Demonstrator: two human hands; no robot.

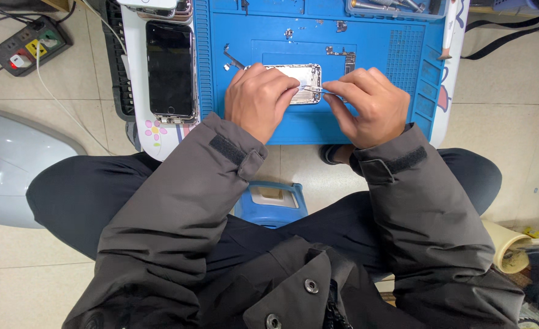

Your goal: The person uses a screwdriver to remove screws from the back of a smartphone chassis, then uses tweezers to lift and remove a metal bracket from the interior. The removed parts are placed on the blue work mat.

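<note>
A person's left hand (258, 99) lies flat, fingers curled, over an opened silver phone housing (303, 82) at the centre of a blue work mat (318, 125). The right hand (370, 105) pinches thin metal tweezers (314, 90), tips touching the housing. A dark-screened phone (170, 69) lies to the left of the mat.

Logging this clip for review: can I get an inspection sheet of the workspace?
Surface: blue repair mat on a small table.
Job's things: opened phone frame; metal tweezers.
Clutter: dark phone face up at left; loose metal parts; tool tray.
Hands: left hand rests on the frame; right hand pinches the tweezers.
Cables: white cord from a power strip.
Surroundings: tiled floor, blue stool.
</note>
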